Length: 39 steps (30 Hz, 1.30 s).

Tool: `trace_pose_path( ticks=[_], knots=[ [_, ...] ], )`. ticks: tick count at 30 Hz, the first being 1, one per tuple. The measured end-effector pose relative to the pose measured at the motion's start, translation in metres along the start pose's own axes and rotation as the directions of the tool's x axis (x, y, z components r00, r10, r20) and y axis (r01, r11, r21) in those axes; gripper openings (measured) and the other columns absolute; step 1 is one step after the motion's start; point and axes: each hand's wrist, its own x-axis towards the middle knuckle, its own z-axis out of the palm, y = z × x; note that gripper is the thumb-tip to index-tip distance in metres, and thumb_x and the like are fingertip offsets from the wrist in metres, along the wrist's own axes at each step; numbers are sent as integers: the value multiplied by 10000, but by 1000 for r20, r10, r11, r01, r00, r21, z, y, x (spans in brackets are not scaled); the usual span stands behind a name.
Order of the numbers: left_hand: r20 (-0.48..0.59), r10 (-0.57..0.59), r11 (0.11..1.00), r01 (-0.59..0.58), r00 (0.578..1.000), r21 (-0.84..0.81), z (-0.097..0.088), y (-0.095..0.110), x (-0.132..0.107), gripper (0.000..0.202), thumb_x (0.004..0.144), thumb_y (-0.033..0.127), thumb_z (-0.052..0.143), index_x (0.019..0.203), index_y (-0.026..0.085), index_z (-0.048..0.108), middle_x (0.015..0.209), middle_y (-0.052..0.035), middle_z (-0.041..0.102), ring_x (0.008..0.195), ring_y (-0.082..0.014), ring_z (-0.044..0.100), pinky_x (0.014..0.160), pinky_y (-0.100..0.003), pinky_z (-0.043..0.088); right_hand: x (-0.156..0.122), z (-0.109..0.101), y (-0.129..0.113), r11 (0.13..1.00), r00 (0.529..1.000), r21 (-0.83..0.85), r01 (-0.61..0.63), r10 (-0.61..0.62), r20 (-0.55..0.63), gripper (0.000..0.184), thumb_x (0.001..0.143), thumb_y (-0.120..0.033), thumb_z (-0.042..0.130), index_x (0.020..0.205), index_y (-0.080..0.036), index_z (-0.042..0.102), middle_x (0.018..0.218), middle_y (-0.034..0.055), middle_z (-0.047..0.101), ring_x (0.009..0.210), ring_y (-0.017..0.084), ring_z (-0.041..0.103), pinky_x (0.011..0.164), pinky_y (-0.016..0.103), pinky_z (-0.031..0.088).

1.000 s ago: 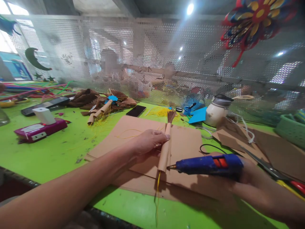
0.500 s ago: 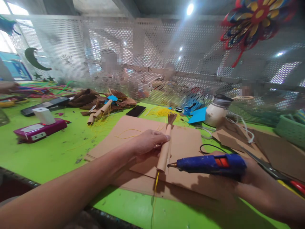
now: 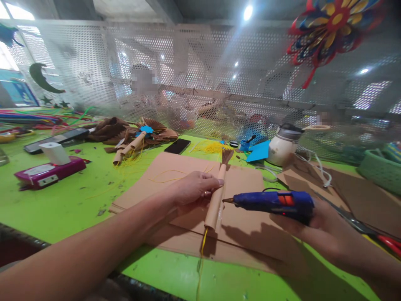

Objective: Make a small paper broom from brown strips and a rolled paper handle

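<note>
My left hand (image 3: 199, 188) is closed on a rolled brown paper tube (image 3: 215, 205), thumb on top and a ring on one finger. A fringed paper tuft (image 3: 227, 156) sticks out of the tube's far end, and a yellow string (image 3: 204, 242) hangs from its near end. A shiny glue line runs down the tube's right edge. In my right hand (image 3: 313, 228) is a blue glue gun (image 3: 272, 202), its metal nozzle close to that edge; whether it touches I cannot tell. Brown cardboard sheets (image 3: 244, 238) lie beneath the tube.
Scissors (image 3: 360, 225) lie at the right by brown sheets (image 3: 369, 200). A purple power strip (image 3: 50, 172) with a white plug stands left. Behind are a black phone (image 3: 177, 146), finished paper tubes (image 3: 130, 148), a bottle (image 3: 283, 146) and a green basket (image 3: 380, 169).
The glue gun's nozzle has moved up along the tube's right edge, away from its near end. More of the shiny glue line shows. My left hand keeps its hold.
</note>
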Motion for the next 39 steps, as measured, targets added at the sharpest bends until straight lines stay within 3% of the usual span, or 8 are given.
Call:
trace_pose_path(
  ticks=[6,10,17,26,32,39],
  knots=[
    [-11,-3,1000,3,1000,18,-1,0,1,300,675,315,654,594,163,408,484,78,364,446,-46,286,465,-224,203,-5,-1,-1,999,998,38,-31,29,62,255,768,-254,575,1009,-255,659,950,28,692,809,240,640,644,321,546],
    [0,10,999,-10,1000,35,-2,-2,1,281,689,316,636,601,163,418,483,75,360,449,-51,296,468,-227,206,-3,-1,-2,998,997,65,-19,14,79,291,772,-237,573,1050,-270,654,880,19,699,748,218,646,630,308,547],
    [-10,12,999,-12,1000,46,-1,-4,1,260,690,296,636,608,158,432,488,76,362,458,-51,286,467,-217,213,0,-1,1,1000,1000,-11,-9,9,11,209,760,-233,590,956,-214,659,835,31,677,747,216,613,632,274,518],
    [-19,-19,999,20,1000,44,-2,-1,1,267,684,314,635,606,168,425,506,75,369,464,-58,307,498,-226,257,-3,-2,-5,999,990,30,14,-18,142,269,761,-248,552,1007,-267,659,857,33,694,752,237,642,621,309,544],
    [6,-19,999,19,1000,38,-3,-4,1,265,657,336,655,633,165,454,530,72,376,490,-61,299,511,-224,251,-3,4,1,997,999,49,-52,51,17,232,758,-287,577,967,-242,669,785,36,687,693,222,626,578,294,532],
    [29,-18,999,17,999,31,-2,-3,0,263,675,338,652,653,167,454,512,83,342,488,-58,266,502,-216,211,4,2,-3,995,995,-14,-97,97,35,211,805,-366,535,826,-188,646,748,44,654,726,225,611,619,293,513]
  ],
)
